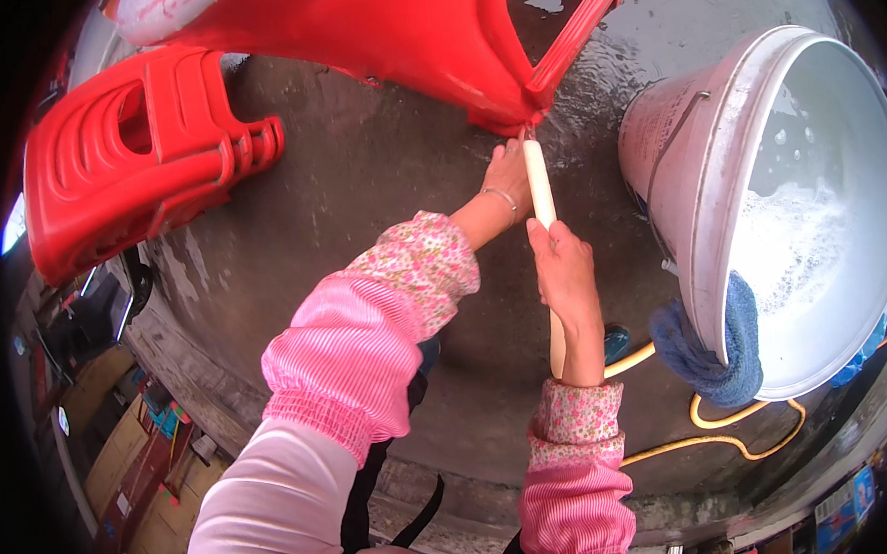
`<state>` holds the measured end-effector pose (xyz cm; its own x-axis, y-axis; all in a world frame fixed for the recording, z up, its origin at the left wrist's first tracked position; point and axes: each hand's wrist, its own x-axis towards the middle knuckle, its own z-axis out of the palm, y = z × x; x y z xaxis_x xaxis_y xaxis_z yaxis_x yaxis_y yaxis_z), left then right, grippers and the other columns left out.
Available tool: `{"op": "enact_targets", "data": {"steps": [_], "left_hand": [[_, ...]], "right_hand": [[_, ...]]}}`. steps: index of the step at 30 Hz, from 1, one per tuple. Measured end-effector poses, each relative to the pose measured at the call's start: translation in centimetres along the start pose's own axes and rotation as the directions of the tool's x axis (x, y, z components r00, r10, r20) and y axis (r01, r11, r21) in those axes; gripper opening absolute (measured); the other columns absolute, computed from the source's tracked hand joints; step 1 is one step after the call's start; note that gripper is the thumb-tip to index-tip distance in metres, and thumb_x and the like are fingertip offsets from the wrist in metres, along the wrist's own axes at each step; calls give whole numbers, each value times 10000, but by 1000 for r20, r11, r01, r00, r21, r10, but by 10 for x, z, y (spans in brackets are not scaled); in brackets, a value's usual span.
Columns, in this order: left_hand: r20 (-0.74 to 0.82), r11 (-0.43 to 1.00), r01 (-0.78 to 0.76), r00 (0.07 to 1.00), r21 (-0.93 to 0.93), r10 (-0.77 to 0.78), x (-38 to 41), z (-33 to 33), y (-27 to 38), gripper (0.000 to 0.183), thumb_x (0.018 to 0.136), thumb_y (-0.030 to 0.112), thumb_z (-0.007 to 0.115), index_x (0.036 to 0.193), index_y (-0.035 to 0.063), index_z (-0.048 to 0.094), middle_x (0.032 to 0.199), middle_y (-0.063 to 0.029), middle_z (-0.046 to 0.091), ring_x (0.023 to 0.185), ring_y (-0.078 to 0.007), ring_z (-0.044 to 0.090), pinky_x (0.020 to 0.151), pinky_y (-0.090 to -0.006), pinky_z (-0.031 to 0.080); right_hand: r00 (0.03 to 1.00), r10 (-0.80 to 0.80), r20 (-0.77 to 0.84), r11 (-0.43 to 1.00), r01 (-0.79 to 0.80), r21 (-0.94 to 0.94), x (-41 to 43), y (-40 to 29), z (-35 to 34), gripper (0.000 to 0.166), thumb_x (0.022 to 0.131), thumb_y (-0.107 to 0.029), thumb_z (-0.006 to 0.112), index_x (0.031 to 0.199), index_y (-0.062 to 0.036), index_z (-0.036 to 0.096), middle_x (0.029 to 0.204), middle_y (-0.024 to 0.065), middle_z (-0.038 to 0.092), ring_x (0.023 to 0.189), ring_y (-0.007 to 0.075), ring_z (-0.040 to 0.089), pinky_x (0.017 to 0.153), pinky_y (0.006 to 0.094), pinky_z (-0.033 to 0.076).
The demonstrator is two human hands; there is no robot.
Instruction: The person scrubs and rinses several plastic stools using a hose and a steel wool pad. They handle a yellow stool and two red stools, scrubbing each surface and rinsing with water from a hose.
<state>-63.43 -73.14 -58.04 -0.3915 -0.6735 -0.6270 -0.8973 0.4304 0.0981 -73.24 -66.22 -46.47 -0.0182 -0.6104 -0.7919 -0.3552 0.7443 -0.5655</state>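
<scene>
My right hand [566, 272] is closed around a pale yellow hose [540, 184], whose open end points up at the lower edge of a red plastic chair [403, 34]. A little water shows at the hose's mouth. My left hand [506, 174], with a bracelet at the wrist, is beside the hose end, close under the chair's lowest corner; its fingers are partly hidden, and whether it grips the chair cannot be told. Both arms wear pink striped sleeve covers with floral cuffs.
Stacked red plastic stools [134, 157] lie on their side at the left. A large white bucket [707, 191] with sudsy water stands at the right, a blue cloth [721, 346] over its rim. Yellow hose [718, 439] loops on the wet concrete floor [320, 171] below it.
</scene>
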Motion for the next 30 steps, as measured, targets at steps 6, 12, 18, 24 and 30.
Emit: {"op": "enact_targets", "data": {"steps": [6, 12, 18, 24, 30], "left_hand": [[-120, 943, -26, 990, 331, 70, 21, 11, -28, 564, 804, 130, 444, 1320, -63, 322, 1414, -209, 269, 1265, -299, 345, 949, -367, 338], [61, 987, -108, 993, 122, 101, 4, 5, -33, 587, 807, 124, 437, 1345, -50, 280, 1461, -167, 198, 1274, -290, 337, 961, -382, 337], [-78, 991, -78, 995, -113, 70, 10, 4, -36, 485, 814, 59, 449, 1290, 0, 382, 1298, -182, 435, 1158, -259, 461, 918, -355, 377], [-409, 909, -196, 912, -367, 32, -37, 51, -72, 416, 899, 141, 353, 1298, 24, 356, 1312, -191, 420, 1188, -313, 435, 999, -389, 337], [-286, 820, -82, 953, -567, -103, -8, 19, -49, 422, 941, 190, 295, 1338, 49, 319, 1362, -178, 354, 1239, -331, 365, 1024, -374, 313]], "right_hand": [[998, -64, 20, 998, 64, 1, -1, -14, 10, 380, 907, -308, 452, 834, 55, 538, 773, 275, 572, 793, 437, 551, 700, 481, 404], [1000, -2, 20, 1000, 1, 10, 0, -4, 6, 382, 907, -316, 448, 843, 48, 543, 773, 264, 581, 817, 430, 546, 726, 477, 397], [998, 30, 53, 1000, -30, -3, 2, -11, 11, 388, 910, -320, 440, 856, 49, 546, 798, 272, 582, 837, 431, 548, 731, 484, 400], [999, -3, 48, 999, 5, -38, 6, 11, 22, 387, 913, -322, 433, 856, 41, 556, 789, 263, 591, 811, 434, 557, 731, 483, 420], [997, 14, 71, 999, -11, -44, 8, -2, 28, 379, 913, -319, 436, 857, 35, 558, 803, 260, 596, 823, 430, 559, 745, 478, 422]]}}
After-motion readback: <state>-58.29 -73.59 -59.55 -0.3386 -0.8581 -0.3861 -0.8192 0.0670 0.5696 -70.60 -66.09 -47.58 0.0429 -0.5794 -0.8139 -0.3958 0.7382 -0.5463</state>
